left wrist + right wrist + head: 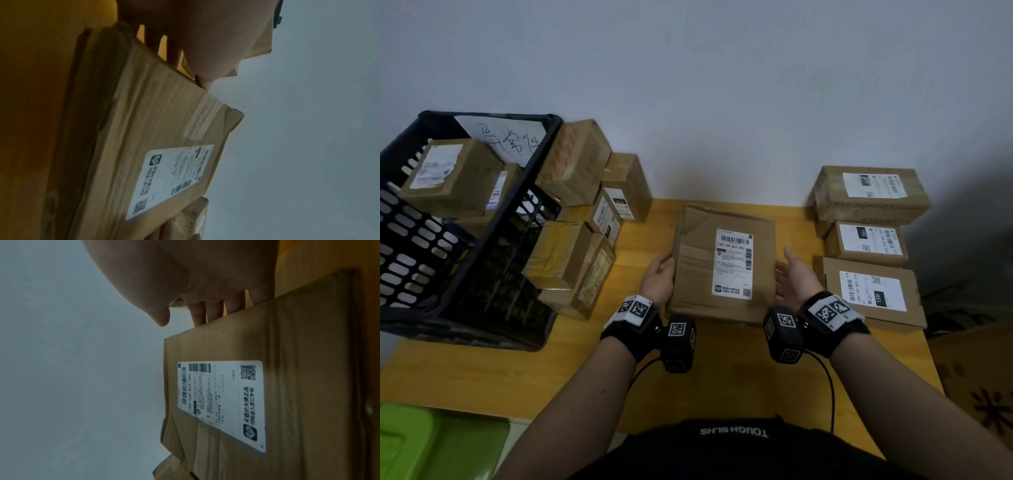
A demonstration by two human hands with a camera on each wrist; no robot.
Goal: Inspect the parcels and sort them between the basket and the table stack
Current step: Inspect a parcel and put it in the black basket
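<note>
Grip: both of mine cradle the flat parcel (726, 263) from its sides, left hand (658, 278) on the left edge, right hand (795, 279) on the right; fingers (198, 316) reach under it and the thumbs stand free.
Why held so: label (733, 263) faces up at me, likely so I can read it and check the creased cardboard before choosing a destination.
Parcel position: over the middle of the wooden table (722, 370); whether it is lifted or resting there I cannot tell.
Basket (421, 246): to my left, already holding boxes.
Unsorted pile (582, 219): just beside the basket, crowding any leftward path.
Table stack (869, 240): labelled boxes on my right.
</note>
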